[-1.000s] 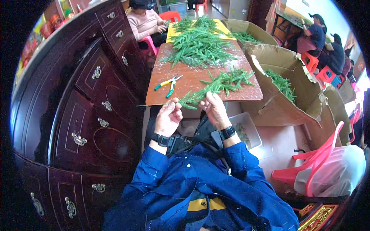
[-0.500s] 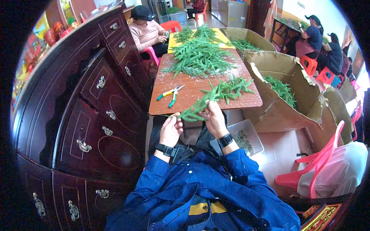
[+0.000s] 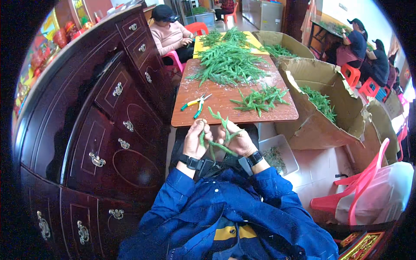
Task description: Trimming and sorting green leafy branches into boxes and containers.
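A green artificial pine sprig (image 3: 224, 148) with several thin twigs is held between my hands, just off the near table edge. My left hand (image 3: 196, 141) is closed on its left part, thumb and fingers pinched together. My right hand (image 3: 241, 142) closes on the right part, with twigs sticking out above and beside the fingers. On the brown table (image 3: 182, 120) ahead lie pliers (image 3: 197, 105) with yellow and green handles, jaws apart. A small pile of sprigs (image 3: 262, 99) rests at the right, and a large heap of sprigs (image 3: 229, 65) sits farther back.
A dark wooden cabinet (image 3: 134, 173) runs along the left. Cardboard boxes (image 3: 303, 125) with greenery stand right of the table, and a translucent bin (image 3: 288, 158) is below it. A pink chair (image 3: 325, 203) is at lower right. One person (image 3: 167, 34) sits far left; others sit far right.
Both hands have drawn back from the table edge with the sprig. Its twigs, stretched toward the table pile before, now bend upward and hang between my hands.
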The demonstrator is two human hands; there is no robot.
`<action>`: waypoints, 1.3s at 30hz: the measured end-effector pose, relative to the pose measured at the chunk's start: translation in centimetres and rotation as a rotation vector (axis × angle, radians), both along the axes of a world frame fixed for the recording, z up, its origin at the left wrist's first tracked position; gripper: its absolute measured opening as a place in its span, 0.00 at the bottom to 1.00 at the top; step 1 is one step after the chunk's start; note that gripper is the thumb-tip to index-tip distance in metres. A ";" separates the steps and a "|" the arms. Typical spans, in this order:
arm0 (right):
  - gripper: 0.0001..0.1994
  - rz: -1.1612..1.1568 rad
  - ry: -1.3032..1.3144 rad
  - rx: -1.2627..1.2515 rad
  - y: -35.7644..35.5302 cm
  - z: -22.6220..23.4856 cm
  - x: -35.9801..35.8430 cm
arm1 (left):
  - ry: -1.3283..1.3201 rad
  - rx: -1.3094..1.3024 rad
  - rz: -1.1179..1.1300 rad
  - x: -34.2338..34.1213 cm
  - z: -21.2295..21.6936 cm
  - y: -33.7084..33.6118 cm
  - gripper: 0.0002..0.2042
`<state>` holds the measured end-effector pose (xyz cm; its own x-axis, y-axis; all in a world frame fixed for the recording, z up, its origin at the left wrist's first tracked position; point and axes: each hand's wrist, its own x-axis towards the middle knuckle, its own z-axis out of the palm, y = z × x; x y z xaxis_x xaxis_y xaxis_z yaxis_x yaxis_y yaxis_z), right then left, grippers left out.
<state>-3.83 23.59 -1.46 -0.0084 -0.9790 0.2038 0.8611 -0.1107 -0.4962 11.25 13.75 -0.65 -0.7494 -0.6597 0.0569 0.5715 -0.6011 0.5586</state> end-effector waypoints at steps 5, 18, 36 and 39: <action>0.18 0.117 -0.039 0.061 0.7 0.4 -0.1 | -0.075 -0.270 -0.137 0.0 1.1 0.1 0.08; 0.08 -0.074 0.163 0.025 0.2 1.0 1.4 | -0.211 -0.332 -0.123 0.1 1.3 0.4 0.08; 0.04 -0.444 0.634 0.155 -0.3 -1.1 0.9 | -0.288 -0.281 -0.061 0.4 0.5 0.5 0.06; 0.05 -0.302 0.591 0.114 0.0 -1.0 0.6 | -0.350 -0.415 -0.073 0.6 1.4 1.0 0.08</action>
<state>-3.27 23.59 -2.43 -0.2043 -0.9667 0.1540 0.3809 -0.2234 -0.8972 11.81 14.72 0.72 -0.8135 -0.5802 0.0405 0.2740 -0.3210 0.9066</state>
